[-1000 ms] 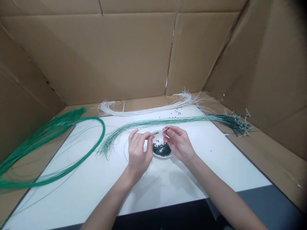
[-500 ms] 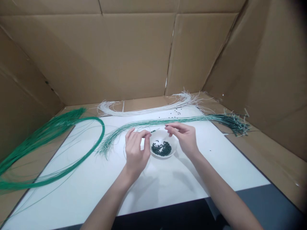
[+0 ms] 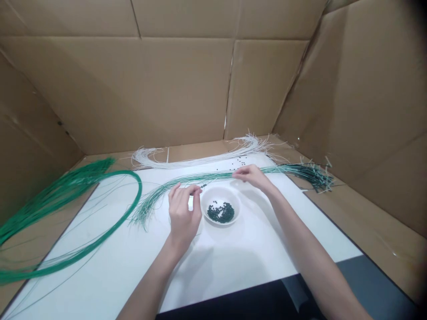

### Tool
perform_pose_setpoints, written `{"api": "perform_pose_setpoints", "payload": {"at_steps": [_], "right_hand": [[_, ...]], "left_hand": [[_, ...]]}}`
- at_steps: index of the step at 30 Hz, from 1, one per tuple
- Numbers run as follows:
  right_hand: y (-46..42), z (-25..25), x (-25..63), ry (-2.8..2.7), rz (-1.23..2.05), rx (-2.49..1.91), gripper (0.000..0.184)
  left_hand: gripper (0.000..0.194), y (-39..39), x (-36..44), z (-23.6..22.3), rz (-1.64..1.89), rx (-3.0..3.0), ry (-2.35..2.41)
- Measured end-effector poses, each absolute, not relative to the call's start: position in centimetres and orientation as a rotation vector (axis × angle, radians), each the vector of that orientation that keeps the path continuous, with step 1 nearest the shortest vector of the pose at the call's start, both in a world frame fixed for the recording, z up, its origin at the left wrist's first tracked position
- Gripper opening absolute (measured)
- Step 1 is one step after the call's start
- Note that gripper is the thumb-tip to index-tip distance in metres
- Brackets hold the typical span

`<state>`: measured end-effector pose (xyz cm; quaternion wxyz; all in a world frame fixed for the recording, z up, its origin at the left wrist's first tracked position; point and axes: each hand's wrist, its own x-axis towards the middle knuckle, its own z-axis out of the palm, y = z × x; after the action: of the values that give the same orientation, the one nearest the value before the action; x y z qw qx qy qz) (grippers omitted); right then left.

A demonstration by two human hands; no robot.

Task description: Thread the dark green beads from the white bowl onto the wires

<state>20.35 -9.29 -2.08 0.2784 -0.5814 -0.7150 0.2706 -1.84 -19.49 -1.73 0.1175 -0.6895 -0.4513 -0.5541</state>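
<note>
My left hand (image 3: 184, 209) is closed in a pinch on a thin strand, just left of the bowl. Small dark green beads (image 3: 203, 185) show on the strand at the fingertips. A white bowl (image 3: 236, 214) holds a loose heap of dark beads (image 3: 223, 213). Beyond the bowl's right side, my right hand (image 3: 252, 175) has its thumb and fingers pressed together in front of the green strand bundle (image 3: 200, 178). What those fingertips hold, if anything, is too small to make out.
A coil of green strands (image 3: 136, 186) lies at the left. Behind the green bundle curves a white strand bundle (image 3: 187, 163). Loose dark beads (image 3: 240, 161) are scattered near it. The bundle's dark, tipped end (image 3: 315, 178) extends right. Cardboard walls (image 3: 187, 89) enclose the white table.
My right hand has moved away from the beaded strand, rightward and toward the green bundle. My left hand keeps its pinch and has shifted slightly left. The view has tilted a little.
</note>
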Motion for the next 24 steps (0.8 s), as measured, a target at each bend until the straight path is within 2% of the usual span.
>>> {"api": "perform_pose_setpoints", "payload": {"at_steps": [2, 3, 7, 11, 13, 18, 20, 24], "right_hand": [[-10.5, -1.2, 19.6, -2.121, 0.971, -1.245, 0.025], [-11.1, -0.8, 19.1, -2.210, 0.971, -1.178, 0.023], [-12.7, -0.4, 17.1, -2.575, 0.653, -1.255, 0.011], [-13.2, -1.0, 15.4, -2.740, 0.239, -1.356, 0.013], [-13.4, -1.1, 14.8, -2.791, 0.152, -1.328, 0.018], [-14.1, -0.9, 13.5, -2.971, 0.595, -1.126, 0.030], [-14.4, -1.0, 13.0, -3.005, 0.615, -1.166, 0.034], [-14.6, -1.5, 12.4, -2.983, 0.501, -1.263, 0.016]], "left_hand": [[0.009, -19.4, -1.9, -1.7, -1.619, -2.009, -1.355], [0.008, -19.4, -2.0, -1.7, -1.617, -2.010, -1.368], [0.007, -19.2, -1.9, -2.0, -1.598, -2.040, -1.402], [0.007, -18.9, -2.0, -2.4, -1.545, -2.103, -1.466], [0.007, -18.8, -2.1, -2.5, -1.498, -2.156, -1.503], [0.008, -18.6, -2.1, -2.7, -1.393, -2.250, -1.621], [0.008, -18.6, -2.1, -2.7, -1.364, -2.260, -1.678], [0.007, -18.5, -2.1, -2.8, -1.337, -2.286, -1.731]]}}
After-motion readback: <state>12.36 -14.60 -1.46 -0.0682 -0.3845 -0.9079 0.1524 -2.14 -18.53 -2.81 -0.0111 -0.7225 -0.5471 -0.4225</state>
